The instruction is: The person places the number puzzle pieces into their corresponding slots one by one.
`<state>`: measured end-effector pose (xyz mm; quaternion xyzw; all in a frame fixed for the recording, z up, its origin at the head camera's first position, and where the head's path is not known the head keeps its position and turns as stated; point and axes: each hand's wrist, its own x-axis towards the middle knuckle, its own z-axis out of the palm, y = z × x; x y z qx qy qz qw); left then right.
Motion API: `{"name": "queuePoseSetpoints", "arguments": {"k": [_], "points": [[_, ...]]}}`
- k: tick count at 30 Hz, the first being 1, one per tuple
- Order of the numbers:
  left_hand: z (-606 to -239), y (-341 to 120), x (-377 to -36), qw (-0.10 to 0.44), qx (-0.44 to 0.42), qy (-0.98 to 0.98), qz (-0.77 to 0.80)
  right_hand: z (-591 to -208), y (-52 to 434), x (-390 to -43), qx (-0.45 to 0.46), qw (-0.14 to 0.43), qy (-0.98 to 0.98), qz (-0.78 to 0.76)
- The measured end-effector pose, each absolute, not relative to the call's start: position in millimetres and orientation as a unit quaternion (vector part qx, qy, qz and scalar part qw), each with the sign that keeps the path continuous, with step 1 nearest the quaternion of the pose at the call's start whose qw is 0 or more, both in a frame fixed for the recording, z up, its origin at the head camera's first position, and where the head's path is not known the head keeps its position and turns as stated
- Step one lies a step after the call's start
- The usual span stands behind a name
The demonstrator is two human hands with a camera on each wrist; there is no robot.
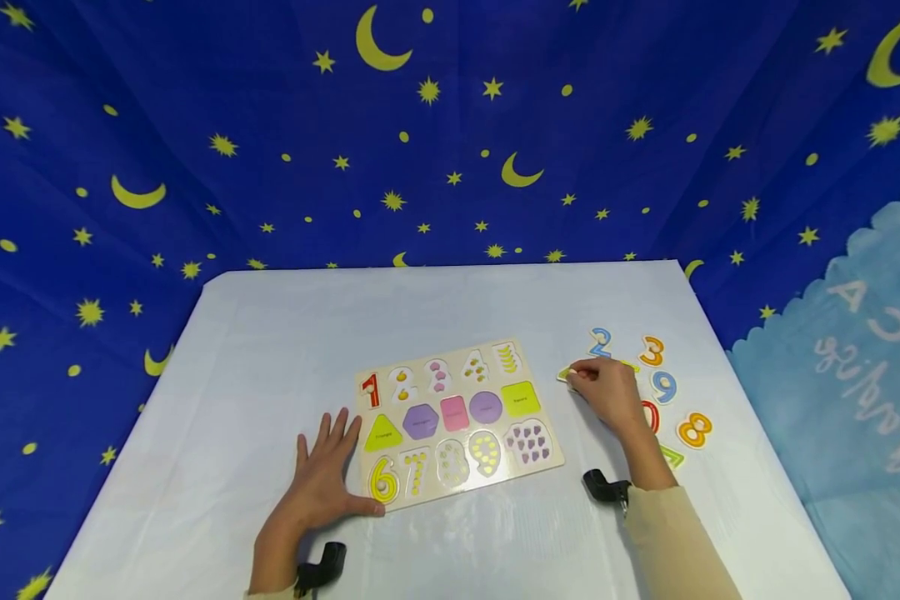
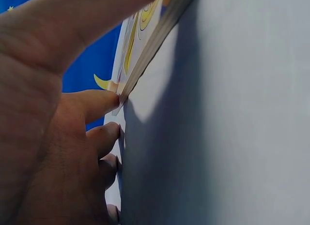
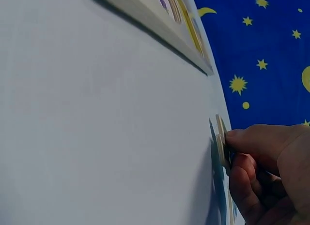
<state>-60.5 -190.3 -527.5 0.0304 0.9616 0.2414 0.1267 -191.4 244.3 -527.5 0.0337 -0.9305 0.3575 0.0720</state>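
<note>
A wooden number puzzle board (image 1: 450, 499) lies at a slant on the table. A red 1 (image 1: 371, 390) and a yellow 6 (image 1: 383, 480) sit in its left-hand slots. My left hand (image 1: 325, 475) rests at the board's left side, fingers spread, its thumb at the lower left corner and index fingertip against the edge. To the board's right, my right hand (image 1: 610, 395) pinches a yellow-green number piece (image 1: 564, 374) between thumb and fingers. In the right wrist view the number piece (image 3: 222, 145) shows edge-on, close over the table; its numeral is mostly hidden.
Around my right hand lie loose numbers: a blue 2 (image 1: 600, 341), an orange 3 (image 1: 652, 351), a blue 9 (image 1: 663, 387), an orange 8 (image 1: 694, 430), a partly covered red 0 (image 1: 651, 415) and a green piece (image 1: 672, 457). A starry blue cloth (image 1: 450, 108) stands behind the table.
</note>
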Motion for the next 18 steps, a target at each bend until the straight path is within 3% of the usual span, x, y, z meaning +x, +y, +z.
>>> {"name": "queuePoseSetpoints", "arguments": {"k": [18], "points": [[-530, -193, -61, 0.118, 0.036, 0.96, 0.251, -528, 222, -198, 0.055, 0.051, -0.923, 0.378]]}}
